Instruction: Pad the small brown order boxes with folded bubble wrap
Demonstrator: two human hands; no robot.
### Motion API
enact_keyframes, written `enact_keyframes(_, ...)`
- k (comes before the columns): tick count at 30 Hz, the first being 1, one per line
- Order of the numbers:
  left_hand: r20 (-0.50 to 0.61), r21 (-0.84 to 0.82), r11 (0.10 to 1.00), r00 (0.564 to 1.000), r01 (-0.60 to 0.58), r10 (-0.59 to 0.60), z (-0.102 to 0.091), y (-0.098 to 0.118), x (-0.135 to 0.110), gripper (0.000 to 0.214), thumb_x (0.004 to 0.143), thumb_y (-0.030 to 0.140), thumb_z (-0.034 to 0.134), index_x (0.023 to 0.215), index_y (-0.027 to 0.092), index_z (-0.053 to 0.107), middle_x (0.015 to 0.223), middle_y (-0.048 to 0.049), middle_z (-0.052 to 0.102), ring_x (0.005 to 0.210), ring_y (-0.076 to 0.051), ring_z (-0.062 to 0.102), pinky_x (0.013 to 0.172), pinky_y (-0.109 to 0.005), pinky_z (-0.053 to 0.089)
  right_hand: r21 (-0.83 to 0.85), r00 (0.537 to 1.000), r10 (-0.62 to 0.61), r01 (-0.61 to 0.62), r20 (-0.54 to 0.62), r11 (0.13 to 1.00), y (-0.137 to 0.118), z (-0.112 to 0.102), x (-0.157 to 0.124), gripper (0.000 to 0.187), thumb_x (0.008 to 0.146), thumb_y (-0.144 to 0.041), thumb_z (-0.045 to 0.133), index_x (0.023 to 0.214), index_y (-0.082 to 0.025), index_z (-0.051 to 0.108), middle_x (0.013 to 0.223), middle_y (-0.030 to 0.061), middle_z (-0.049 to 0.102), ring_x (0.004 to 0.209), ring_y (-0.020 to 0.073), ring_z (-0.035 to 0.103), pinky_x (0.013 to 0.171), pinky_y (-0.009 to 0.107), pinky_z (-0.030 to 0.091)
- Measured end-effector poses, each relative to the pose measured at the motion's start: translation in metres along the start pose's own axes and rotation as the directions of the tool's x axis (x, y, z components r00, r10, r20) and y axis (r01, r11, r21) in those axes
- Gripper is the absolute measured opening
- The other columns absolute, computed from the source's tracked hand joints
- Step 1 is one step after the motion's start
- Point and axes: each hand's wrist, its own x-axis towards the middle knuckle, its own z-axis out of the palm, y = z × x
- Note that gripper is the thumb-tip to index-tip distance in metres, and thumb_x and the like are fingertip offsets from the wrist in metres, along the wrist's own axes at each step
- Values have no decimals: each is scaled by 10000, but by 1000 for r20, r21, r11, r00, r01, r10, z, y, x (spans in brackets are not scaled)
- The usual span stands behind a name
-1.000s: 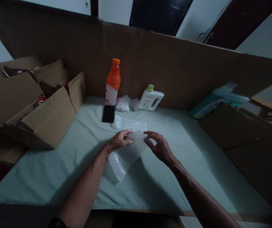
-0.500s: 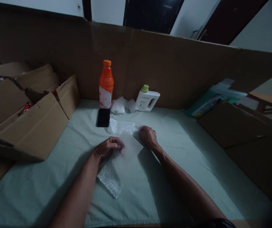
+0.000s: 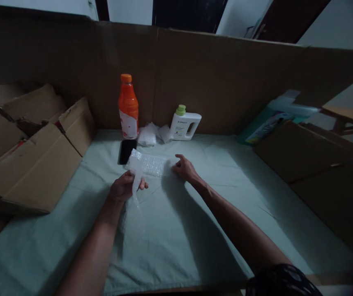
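The fingers [image 3: 144, 184] of my left hand [image 3: 123, 187] hold a bubble-wrap strip [image 3: 136, 187], its loose end hanging down over the cloth-covered worktop [image 3: 219, 205]. Just beyond lies a flat bubble-wrap sheet [image 3: 154, 165]; my right hand [image 3: 185, 167] is at its right end, index finger raised, the others curled, and I cannot tell whether they grip it. Near the sheet's left end is a flat black object [image 3: 127, 151]. Behind stand an orange bottle [image 3: 128, 107] and a white jug [image 3: 184, 125], crumpled wrap [image 3: 148, 135] between them.
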Motion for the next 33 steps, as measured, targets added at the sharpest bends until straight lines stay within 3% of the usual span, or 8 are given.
enact_keyframes(3,-66,-5,1000,997,-28,28,3,4,-2,245,669,394,806,660,213,641,472,46,483,542,-140,537,750,-362,512,-36,991,-82,87,108,996,5,-17,-6,543,756,-119,566,1297,-152,596,833,11,730,728,140,629,682,225,443)
enact_keyframes(7,-106,-27,999,994,-32,29,3,5,-2,249,667,400,803,659,228,624,462,43,455,541,-153,526,749,-382,509,-129,959,-119,156,257,979,32,-71,-14,411,702,-68,548,1029,-209,752,623,-27,658,551,126,540,599,243,389)
enact_keyframes(11,-98,21,999,995,29,-26,-1,1,1,227,674,388,795,691,218,645,470,38,483,546,-166,545,767,-406,503,-308,936,-160,260,314,915,42,-105,-3,452,767,-68,498,1093,-259,747,715,4,709,615,150,589,680,283,418)
enact_keyframes(14,-78,53,996,995,68,-64,-4,-2,3,244,659,381,800,671,197,640,480,34,521,541,-164,566,762,-396,506,-378,921,-272,366,280,851,38,-102,9,467,782,-120,597,1216,-261,696,1079,57,740,957,231,660,860,350,449)
enact_keyframes(17,-73,56,995,994,81,-77,-8,-4,4,238,673,358,790,648,189,625,505,28,566,551,-156,590,756,-371,512,-412,966,-242,259,95,874,41,-87,15,492,819,-240,673,1308,-203,638,1326,123,640,1139,280,611,941,375,439)
enact_keyframes(20,-84,77,991,991,106,-100,-11,-6,5,229,673,358,790,659,186,640,542,15,615,571,-154,611,758,-353,520,-428,995,-90,104,52,898,51,-72,13,406,819,-269,693,1199,-127,693,1176,169,704,1024,286,654,850,342,463)
enact_keyframes(24,-115,94,984,984,149,-138,-12,-9,7,223,654,355,799,743,191,675,593,16,651,599,-160,635,779,-356,532,-419,993,-81,111,88,901,47,-50,8,164,831,-160,609,927,-142,740,1046,128,740,959,251,664,785,296,443)
enact_keyframes(33,-258,132,972,954,192,-153,-13,-11,7,229,596,327,822,733,191,699,608,6,672,606,-177,643,768,-376,534,-399,991,-119,135,64,907,7,-34,17,363,864,-272,616,1213,-183,667,1257,138,680,1129,300,597,930,382,411)
